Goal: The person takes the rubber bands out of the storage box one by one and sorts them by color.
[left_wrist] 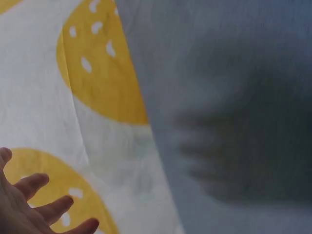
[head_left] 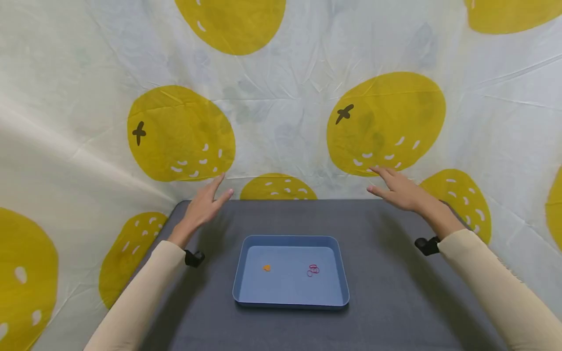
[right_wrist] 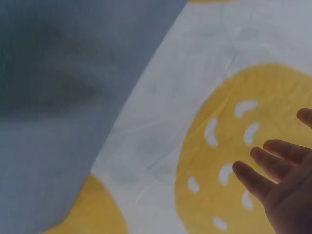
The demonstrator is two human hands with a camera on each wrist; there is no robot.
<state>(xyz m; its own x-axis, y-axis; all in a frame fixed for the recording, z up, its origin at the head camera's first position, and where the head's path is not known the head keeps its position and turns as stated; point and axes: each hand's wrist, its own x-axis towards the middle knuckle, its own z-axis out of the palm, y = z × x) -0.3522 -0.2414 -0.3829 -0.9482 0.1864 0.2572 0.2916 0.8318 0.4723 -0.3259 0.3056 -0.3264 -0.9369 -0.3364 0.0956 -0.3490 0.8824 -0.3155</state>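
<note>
Left grip and right grip are empty, fingers apart — the red loops look light, bendy, best pinched at one rim.

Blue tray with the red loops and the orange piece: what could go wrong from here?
1. The thin red loops are bunched and seem to overlap; lifting one might drag another.
2. The orange piece is tiny and may be hard to pinch.
3. The blue tray sits on the gray tabletop with no visible clamp, so a bump could shift it.
</note>
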